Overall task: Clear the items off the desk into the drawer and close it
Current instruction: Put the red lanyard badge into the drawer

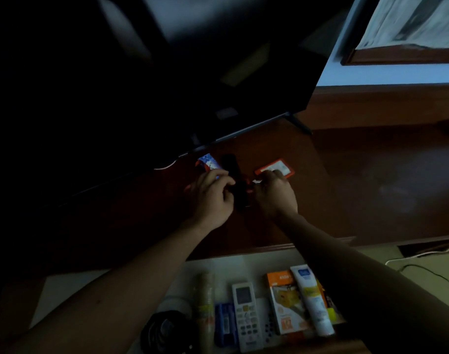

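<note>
The scene is dim. On the dark wooden desk (346, 190) my left hand (210, 198) curls over the near end of a blue, white and red packet (208, 162). My right hand (275, 194) rests with its fingertips on the near edge of an orange and white card (279, 166). A long black object (233, 175) lies between the two hands; whether either hand grips it is unclear. Below the desk edge the open drawer (96, 284) holds a white remote (246, 316), an orange box (282, 302), a white tube (311, 297), a tall can (205, 302) and a coiled black cable (164, 330).
A large black monitor (141, 72) leans over the back left of the desk, its stand foot (298, 123) reaching to the right. A framed picture (407, 29) hangs at the upper right. Cables (422, 254) trail on the floor at the right.
</note>
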Tool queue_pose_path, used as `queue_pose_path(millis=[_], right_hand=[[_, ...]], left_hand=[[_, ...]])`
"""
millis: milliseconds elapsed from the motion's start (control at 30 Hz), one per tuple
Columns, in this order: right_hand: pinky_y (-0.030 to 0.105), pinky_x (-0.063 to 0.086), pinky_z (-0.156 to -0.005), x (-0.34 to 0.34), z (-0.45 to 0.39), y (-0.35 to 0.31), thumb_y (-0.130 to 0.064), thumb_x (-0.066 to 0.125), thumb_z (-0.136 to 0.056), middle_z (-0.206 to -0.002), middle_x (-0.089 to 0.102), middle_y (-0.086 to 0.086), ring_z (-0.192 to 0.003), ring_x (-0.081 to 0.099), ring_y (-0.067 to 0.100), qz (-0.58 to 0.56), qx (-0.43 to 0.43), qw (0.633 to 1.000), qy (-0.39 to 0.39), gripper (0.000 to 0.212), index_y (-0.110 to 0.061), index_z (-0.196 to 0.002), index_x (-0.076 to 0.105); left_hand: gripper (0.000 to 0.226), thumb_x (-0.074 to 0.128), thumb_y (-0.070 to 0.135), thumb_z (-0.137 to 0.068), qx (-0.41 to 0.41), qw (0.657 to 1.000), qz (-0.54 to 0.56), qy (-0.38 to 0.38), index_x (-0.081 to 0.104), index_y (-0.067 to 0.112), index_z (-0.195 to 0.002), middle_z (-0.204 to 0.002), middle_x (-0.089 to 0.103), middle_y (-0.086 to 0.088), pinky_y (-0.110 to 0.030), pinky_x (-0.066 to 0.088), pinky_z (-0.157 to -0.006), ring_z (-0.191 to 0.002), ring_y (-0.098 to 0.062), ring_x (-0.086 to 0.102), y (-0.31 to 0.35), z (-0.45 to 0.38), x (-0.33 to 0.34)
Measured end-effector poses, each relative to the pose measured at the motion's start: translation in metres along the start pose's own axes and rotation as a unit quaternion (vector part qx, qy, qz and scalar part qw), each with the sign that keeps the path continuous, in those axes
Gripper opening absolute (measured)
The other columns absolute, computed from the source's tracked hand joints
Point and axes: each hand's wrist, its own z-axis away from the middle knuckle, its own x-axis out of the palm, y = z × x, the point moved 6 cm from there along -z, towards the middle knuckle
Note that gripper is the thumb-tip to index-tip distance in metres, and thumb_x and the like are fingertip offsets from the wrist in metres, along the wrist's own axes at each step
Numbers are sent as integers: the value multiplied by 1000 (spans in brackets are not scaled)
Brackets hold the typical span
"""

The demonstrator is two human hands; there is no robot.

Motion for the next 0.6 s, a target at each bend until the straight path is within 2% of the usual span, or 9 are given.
queue_pose_path(millis=[67, 167, 267, 367, 467, 600], right_hand=[[48, 48, -93, -8, -19, 12, -28, 56, -94, -137, 48, 10, -119, 51, 30, 63, 1, 998, 2, 41, -16, -133, 51], [56, 34, -107, -8, -45, 27, -28, 67, -89, -155, 29, 8, -137, 31, 35, 156, 3, 985, -70, 69, -22, -149, 34], [66, 21, -111, -2, -62, 37, -27, 75, -83, -166, 5, 3, -149, 8, 37, 210, -27, 966, -146, 93, -30, -156, 18], [71, 7, -111, 4, -73, 46, -20, 77, -80, -167, -4, 0, -151, -10, 37, 257, -60, 941, -212, 104, -33, -158, 8], [72, 2, -110, 11, -76, 57, -15, 71, -84, -166, 3, -1, -151, -9, 35, 271, -69, 920, -274, 98, -34, -157, 9], [69, 16, -112, 9, -73, 61, -21, 69, -87, -165, 10, 3, -151, 9, 32, 294, -102, 909, -279, 89, -32, -157, 15]], left_hand=[[27, 64, 16, -83, 30, 999, -3, -18, 67, 25, -108, -126, 56, 8, -43, 37, -103, -124, -18, 48, 21, -15, 10], [40, 64, 26, -87, 44, 994, -50, -84, 58, 27, -126, -134, 51, 8, -42, 31, -109, -131, -19, 41, 44, -37, 31], [57, 60, 42, -90, 34, 976, -133, -172, 44, 27, -142, -146, 46, 5, -48, 22, -114, -141, -23, 30, 52, -53, 58], [61, 58, 52, -90, 18, 949, -218, -229, 43, 25, -143, -147, 47, -1, -53, 15, -116, -144, -29, 24, 52, -60, 76], [61, 57, 54, -91, -13, 911, -312, -271, 44, 23, -142, -146, 47, -6, -59, 10, -116, -143, -33, 24, 49, -61, 82], [43, 58, 45, -94, -9, 888, -380, -257, 55, 23, -131, -140, 50, -7, -62, 10, -115, -138, -33, 31, 47, -60, 79]])
